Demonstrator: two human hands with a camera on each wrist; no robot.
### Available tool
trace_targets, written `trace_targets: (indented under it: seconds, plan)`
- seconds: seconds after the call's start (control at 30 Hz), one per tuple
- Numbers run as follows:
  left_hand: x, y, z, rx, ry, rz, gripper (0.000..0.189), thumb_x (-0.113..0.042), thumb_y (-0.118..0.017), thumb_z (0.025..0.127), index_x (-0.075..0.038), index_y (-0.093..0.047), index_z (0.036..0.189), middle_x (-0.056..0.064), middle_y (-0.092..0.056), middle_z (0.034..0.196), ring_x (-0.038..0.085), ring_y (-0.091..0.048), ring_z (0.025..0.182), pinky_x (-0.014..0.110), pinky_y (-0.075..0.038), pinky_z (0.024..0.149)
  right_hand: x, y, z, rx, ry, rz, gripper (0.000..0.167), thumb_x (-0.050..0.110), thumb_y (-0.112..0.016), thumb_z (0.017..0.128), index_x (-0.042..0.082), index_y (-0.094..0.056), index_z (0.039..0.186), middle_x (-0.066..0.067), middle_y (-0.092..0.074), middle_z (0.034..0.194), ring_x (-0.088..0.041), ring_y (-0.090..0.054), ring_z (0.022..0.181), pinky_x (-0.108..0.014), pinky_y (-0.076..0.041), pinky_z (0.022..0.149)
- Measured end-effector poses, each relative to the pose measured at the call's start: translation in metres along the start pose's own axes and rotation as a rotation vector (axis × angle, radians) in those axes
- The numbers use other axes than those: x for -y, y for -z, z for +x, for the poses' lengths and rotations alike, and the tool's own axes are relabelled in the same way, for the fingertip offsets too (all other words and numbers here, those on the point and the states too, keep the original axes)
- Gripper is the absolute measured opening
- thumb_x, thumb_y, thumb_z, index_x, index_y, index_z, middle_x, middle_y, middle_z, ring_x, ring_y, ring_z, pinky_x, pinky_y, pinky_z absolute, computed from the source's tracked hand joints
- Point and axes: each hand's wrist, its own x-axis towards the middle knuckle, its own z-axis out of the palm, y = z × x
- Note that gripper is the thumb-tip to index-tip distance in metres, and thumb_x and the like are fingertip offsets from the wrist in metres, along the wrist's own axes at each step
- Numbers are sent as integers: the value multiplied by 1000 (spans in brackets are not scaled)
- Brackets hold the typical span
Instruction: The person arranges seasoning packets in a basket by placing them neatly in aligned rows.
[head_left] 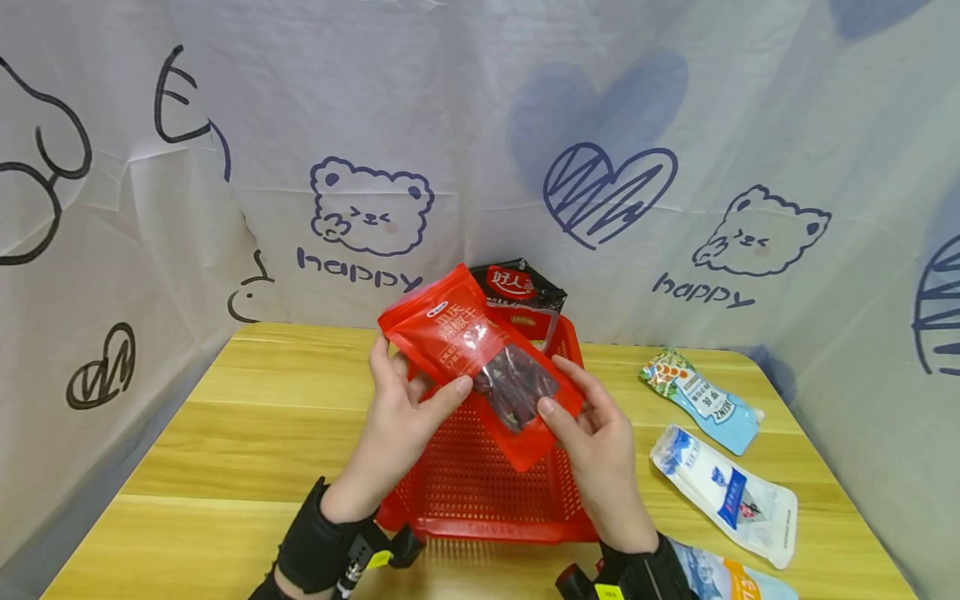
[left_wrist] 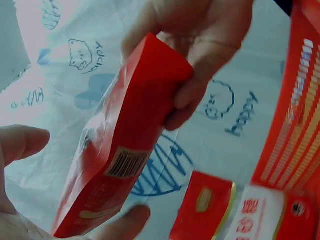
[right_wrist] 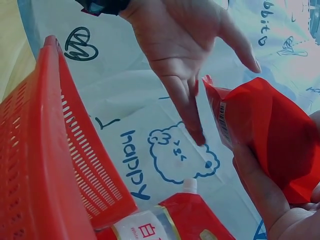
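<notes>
A red bag of dried chilies (head_left: pixel 457 333) with a clear window is held slantwise over a red plastic basket (head_left: pixel 495 530). My right hand (head_left: pixel 603 450) pinches its lower right end, thumb on the front and fingers behind. At the bag's left side is my left hand (head_left: pixel 401 429), thumb spread over the front and fingers reaching toward the back. In the right wrist view this left hand (right_wrist: pixel 180 50) has straight, parted fingers beside the bag's end. The left wrist view shows the bag's barcode side (left_wrist: pixel 127 162).
A black packet (head_left: pixel 525 283) and a red-and-white pouch (left_wrist: pixel 260 212) stand in the basket's far end. On the wooden table to the right lie a blue Heinz pouch (head_left: pixel 712 408), a white packet (head_left: pixel 738 500) and a blue-orange packet (head_left: pixel 727 575). A patterned cloth (head_left: pixel 480 108) hangs behind.
</notes>
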Motion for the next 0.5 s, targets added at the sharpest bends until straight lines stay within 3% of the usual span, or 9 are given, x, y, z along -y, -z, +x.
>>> trace_targets:
  seconds: [0.07,0.2,0.5]
  plan:
    - [1,0,0,48,42,-41,87,0,-68,96,-14,-4,154,16,-39,152,36,-54,134,38,-55,102,0,-1,0,0,2,-6,50,7,-69,100,10,-53,148,-14,-59,140,-24,-68,114,-35,-60,90]
    - [4,0,0,106,93,-84,79,0,-65,98,-15,-7,150,16,-40,152,32,-53,136,36,-53,105,-2,-3,-1,5,-2,-9,51,9,-69,100,10,-53,148,-13,-58,141,-24,-68,114,-35,-60,90]
    - [4,1,1,57,177,-98,74,1,-62,100,-17,-7,147,18,-44,150,31,-60,128,43,-58,97,-6,-6,0,55,-8,-48,53,4,-69,99,9,-52,149,-14,-57,141,-22,-69,110,-35,-61,86]
